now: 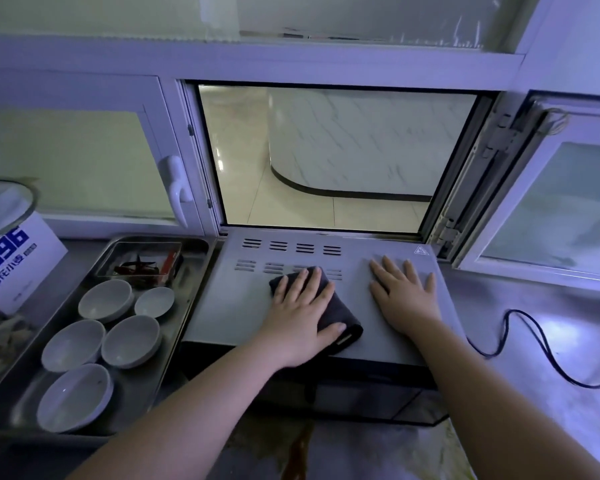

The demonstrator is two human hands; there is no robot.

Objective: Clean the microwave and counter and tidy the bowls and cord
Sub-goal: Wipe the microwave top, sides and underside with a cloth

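Nearest the camera, a brown stain (300, 448) streaks the counter (551, 341) in front of the microwave (229, 306). On the microwave's top, the left hand (300, 306) presses a dark cloth (340, 311) flat with straight fingers (305, 282). The right hand (404, 296) lies open just beside it. Left of the microwave, five bowls (130, 341) sit in a metal tray (194, 258). To its right, the black cord (534, 344) loops across the counter.
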